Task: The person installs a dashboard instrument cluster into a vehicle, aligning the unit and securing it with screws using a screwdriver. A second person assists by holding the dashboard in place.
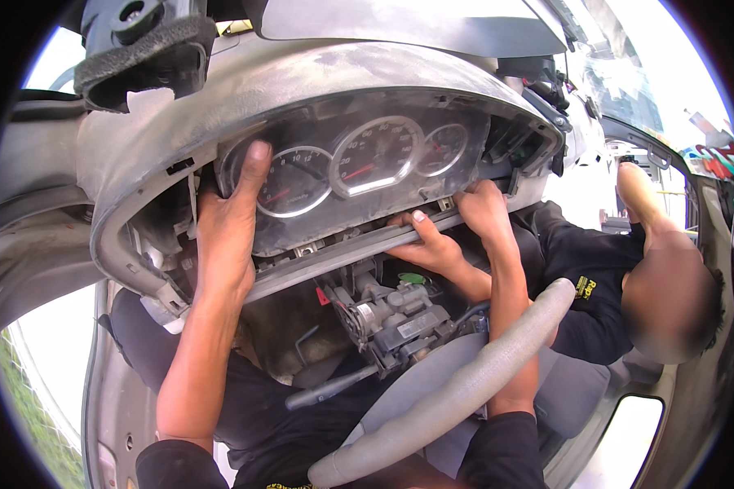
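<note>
**Both hands on the gauge cluster, second person reaching in from the side**

So the clear-faced instrument cluster with three round dials (359, 163) sits in the opening of the dusty grey plastic dashboard hood (245, 90), tilted out a bit at its lower edge. The left hand (228, 236) is flat against the cluster's left end, fingers stretched straight up and thumb tucked behind, pressing rather than gripping. The right hand (483, 208) is at the cluster's lower right corner with fingers curled over the edge; can't tell how tightly it's got hold.

Between the two, another person's hand (428, 244) comes in from the right, its fingers hooked over the grey trim strip (342, 257) running under the cluster. That person wears a black shirt (583, 277) with a small yellow logo patch on the chest.

Below the strip, the bare steering column (391, 318) is exposed, with grey metal lock housing, wiring and a red tab at its left. The grey steering wheel rim (457, 391) crosses over the right forearm. A black foam-edged part (139, 57) hangs at the hood's top left corner.
</note>
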`<state>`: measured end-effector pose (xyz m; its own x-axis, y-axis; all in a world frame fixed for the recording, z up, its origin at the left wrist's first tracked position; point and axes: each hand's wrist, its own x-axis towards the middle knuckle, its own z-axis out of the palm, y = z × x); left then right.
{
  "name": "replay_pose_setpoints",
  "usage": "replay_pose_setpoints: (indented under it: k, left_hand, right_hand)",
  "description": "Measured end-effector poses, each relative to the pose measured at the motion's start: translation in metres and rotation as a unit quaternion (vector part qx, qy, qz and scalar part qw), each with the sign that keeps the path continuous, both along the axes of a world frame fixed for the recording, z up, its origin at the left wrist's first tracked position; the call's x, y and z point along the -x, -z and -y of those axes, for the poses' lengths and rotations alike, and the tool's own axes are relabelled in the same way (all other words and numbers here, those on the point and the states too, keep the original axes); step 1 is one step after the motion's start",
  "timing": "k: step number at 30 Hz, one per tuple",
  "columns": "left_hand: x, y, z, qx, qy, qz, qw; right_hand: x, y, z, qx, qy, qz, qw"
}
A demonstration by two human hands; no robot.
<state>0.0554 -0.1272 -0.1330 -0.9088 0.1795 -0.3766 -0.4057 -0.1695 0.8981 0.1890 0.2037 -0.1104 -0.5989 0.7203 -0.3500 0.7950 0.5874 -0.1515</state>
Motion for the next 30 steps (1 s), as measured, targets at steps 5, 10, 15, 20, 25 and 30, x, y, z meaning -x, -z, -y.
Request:
replay_pose_setpoints:
  k: [5,10,15,20,25,30]
  left_hand:
    - [-0.001,-0.004,0.006,0.007,-0.004,0.011,1.000]
    - [0.000,-0.006,0.001,-0.003,0.007,0.001,1.000]
    - [-0.002,-0.002,-0.001,0.065,-0.013,-0.069,0.995]
    - [0.002,0.006,0.004,0.109,-0.004,-0.169,0.979]
    - [0.011,0.008,0.000,0.036,-0.017,-0.200,0.979]
    - [0.024,0.009,-0.003,0.030,-0.027,-0.257,0.966]
  right_hand:
    - [0.015,-0.011,-0.011,0.158,0.020,0.052,0.986]
    - [-0.008,0.004,-0.023,0.135,0.005,-0.257,0.957]
    - [0.009,0.004,-0.014,0.112,-0.003,-0.420,0.901]
    - [0.032,-0.019,-0.013,0.206,-0.095,-0.469,0.854]
    - [0.057,-0.036,-0.008,0.285,-0.117,-0.417,0.855]
    - [0.069,-0.026,-0.008,0.254,-0.107,-0.466,0.841]
